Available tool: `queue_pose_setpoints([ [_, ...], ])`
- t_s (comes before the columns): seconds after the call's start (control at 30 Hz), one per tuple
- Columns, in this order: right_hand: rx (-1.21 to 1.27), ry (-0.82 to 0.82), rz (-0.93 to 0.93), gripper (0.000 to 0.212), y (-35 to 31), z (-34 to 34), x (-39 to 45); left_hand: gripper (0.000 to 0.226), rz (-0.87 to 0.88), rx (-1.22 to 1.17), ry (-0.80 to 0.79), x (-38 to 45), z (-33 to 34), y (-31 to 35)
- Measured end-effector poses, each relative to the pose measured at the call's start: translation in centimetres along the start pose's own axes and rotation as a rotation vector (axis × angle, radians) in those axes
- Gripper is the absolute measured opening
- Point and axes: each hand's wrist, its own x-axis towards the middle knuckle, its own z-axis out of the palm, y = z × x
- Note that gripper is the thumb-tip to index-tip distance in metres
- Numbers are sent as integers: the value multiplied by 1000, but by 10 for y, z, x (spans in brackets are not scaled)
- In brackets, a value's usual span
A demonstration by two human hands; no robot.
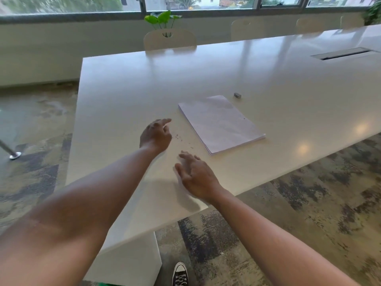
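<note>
A stack of white paper (221, 123) lies flat on the white table (123, 89), its long side running toward the near edge. A small grey eraser (237, 95) sits just beyond the stack's far corner. Dark eraser crumbs (181, 139) are scattered on the table left of the stack. My left hand (155, 135) hovers beside the crumbs with loosely curled fingers and holds nothing. Closer to the table's near corner, my right hand (195, 175) is spread, fingers relaxed and pointing toward the crumbs, also holding nothing.
A pale chair (170, 39) stands at the table's far side, with a green plant (162, 19) behind it under the windows. A cable slot (342, 53) is set into the tabletop at the right. My sneaker (180, 274) shows on the patterned carpet below.
</note>
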Motion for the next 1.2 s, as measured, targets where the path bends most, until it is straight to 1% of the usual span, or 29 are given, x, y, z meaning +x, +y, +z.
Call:
queue_pose_setpoints([
  [0.07,88,80,-17,44,-1,1,11,46,-50,25,18,-2,-3,-15],
  [0.17,28,185,64,44,4,3,28,47,-114,45,40,-3,-5,-35],
  [0.23,-67,158,115,50,7,7,37,47,-147,34,55,-4,-5,-42],
  [0.3,-106,76,96,55,3,9,43,48,-175,8,72,-4,-3,-48],
  [0.37,-6,-7,33,55,-6,8,47,50,-188,-16,82,-3,-1,-52],
  [0.4,73,-20,0,52,-10,8,48,51,-191,-26,81,-1,1,-54],
  [0.43,139,3,-26,49,-11,9,50,52,-193,-33,79,0,1,-55],
  [0.5,187,129,-16,45,-9,9,56,53,-189,-43,82,3,1,-58],
  [0.57,91,228,57,44,-3,10,63,53,-183,-47,86,8,-2,-63],
  [0.6,8,234,91,44,0,12,67,53,-178,-44,86,10,-2,-65],
  [0.63,-77,203,113,48,1,13,70,53,-170,-39,84,12,-2,-67],
  [0.7,-187,77,109,59,0,17,75,53,-159,-25,80,15,0,-71],
  [0.73,-187,16,76,62,-2,19,77,53,-158,-23,78,16,0,-71],
  [0.8,-71,-53,-1,61,-7,22,82,53,-152,-22,79,20,0,-71],
  [0.83,12,-44,-28,58,-8,23,85,52,-149,-23,81,21,-1,-71],
  [0.9,114,48,-26,54,-8,23,92,52,-151,-27,90,26,-3,-74],
  [0.97,62,136,45,57,-1,22,101,52,-153,-34,88,28,-4,-76],
  [1.0,-2,148,81,59,2,22,106,52,-151,-36,84,31,-4,-77],
  [1.1,-157,119,98,66,3,24,118,51,-142,-27,67,38,-5,-80],
  [1.13,-163,83,69,67,1,25,121,51,-140,-25,65,42,-5,-81],
  [1.2,-64,-3,4,63,-3,26,125,51,-139,-28,61,48,-5,-82],
])
